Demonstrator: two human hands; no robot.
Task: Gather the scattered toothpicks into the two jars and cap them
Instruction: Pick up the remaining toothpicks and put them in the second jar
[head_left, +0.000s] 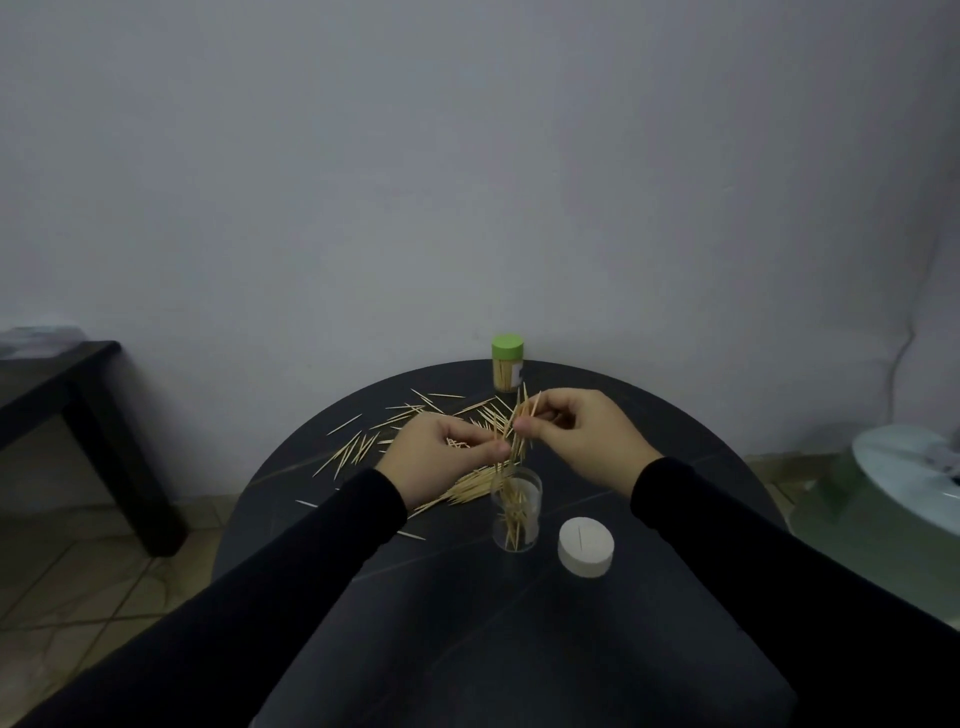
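Observation:
An open clear jar (516, 512) stands near the middle of the round black table (675, 452), partly filled with toothpicks. Just above its mouth my right hand (582, 431) pinches a small upright bundle of toothpicks (521, 426). My left hand (447, 452) holds a few more toothpicks beside that bundle, thumb close to it. Loose toothpicks (358, 449) lie scattered and heaped across the table's left and far side. A white cap (586, 553) rests to the right of the open jar. A second jar (507, 364) with a green cap stands full at the table's far edge.
A dark low table (78, 395) stands at the left against the wall. A pale round object (914, 478) sits at the right edge of view. Tiled floor shows around the table, with a plain wall behind.

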